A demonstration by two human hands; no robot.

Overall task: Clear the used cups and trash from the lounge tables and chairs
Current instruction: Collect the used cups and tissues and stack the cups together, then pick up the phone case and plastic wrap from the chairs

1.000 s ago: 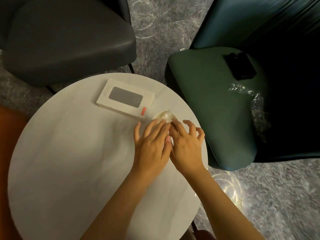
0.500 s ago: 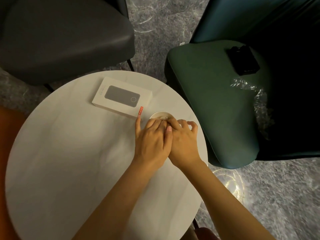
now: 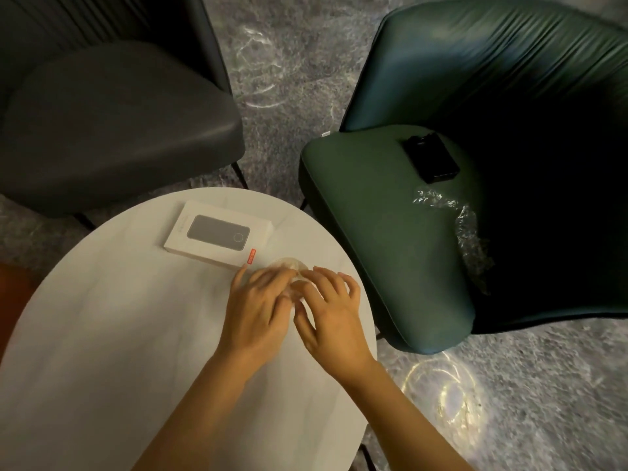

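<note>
Grey mottled carpet (image 3: 292, 96) surrounds a round white table (image 3: 102, 334) flanked by two chairs: a dark grey chair (image 3: 112, 120) at the far left and a green chair (image 3: 390, 232) at the right. On the far part of the table lies a flat white box (image 3: 217, 234) printed with a grey rectangle and bearing a small orange tab. Just near-right of the box sits a small pale cup (image 3: 289, 265), seen from above as a blurred round rim with something crumpled at it. Both hands lie over it, side by side and touching each other. The left hand (image 3: 258, 307) has its fingers spread flat across the cup's near side; the right hand (image 3: 329, 311) has its fingers curled down beside it. Whether either grip is actually closed on the cup cannot be told, since the fingers hide it. On the green chair's seat rests a black rectangular object (image 3: 430, 158), and near it a crumpled piece of clear plastic wrap (image 3: 465, 229) trails toward the seat's right edge.
</note>
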